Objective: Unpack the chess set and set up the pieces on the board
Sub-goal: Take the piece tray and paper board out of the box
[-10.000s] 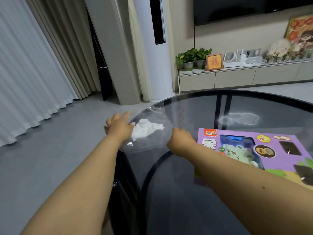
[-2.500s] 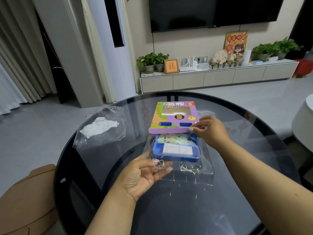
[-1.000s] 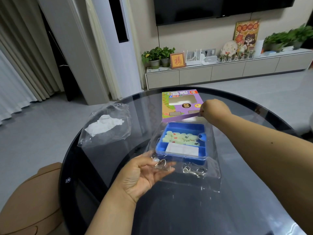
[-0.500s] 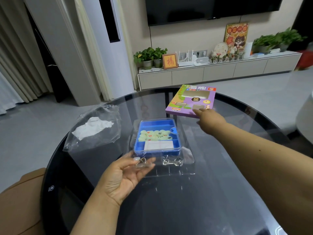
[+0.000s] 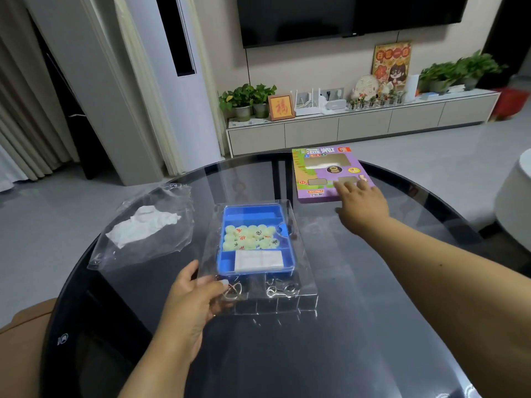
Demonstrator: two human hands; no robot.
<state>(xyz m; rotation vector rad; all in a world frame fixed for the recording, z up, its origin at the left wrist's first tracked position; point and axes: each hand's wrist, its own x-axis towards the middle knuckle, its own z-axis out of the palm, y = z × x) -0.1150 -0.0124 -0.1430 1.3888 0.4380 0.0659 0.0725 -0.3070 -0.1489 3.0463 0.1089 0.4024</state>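
On a round dark glass table (image 5: 359, 326), a clear plastic blister tray (image 5: 304, 285) holds a blue plastic box (image 5: 257, 211) — pale green round chess pieces (image 5: 250, 237) marked red and black, with a folded white sheet (image 5: 258, 259) in front of them. The left hand (image 5: 191, 305) pinches the tray's near-left edge. Beyond the tray, to its right, the right hand (image 5: 360, 206) rests flat, fingers straight, on a purple cardboard sleeve (image 5: 316, 193) — a crumpled clear bag (image 5: 172, 242) lies left of the tray.

A round dark glass table (image 5: 330, 354) carries all items. A clear plastic blister tray (image 5: 304, 248) sits at centre, with a blue plastic compartment box (image 5: 287, 254) inside it. Pale round chess pieces (image 5: 250, 237) lie in the box's middle compartment; a folded white paper board (image 5: 258, 259) lies in the near one. Small metal wire puzzles (image 5: 280, 290) sit in the tray's near edge. A clear plastic bag holding crumpled white paper (image 5: 143, 228) lies to the left. A purple cardboard box sleeve (image 5: 324, 173) lies behind and right.
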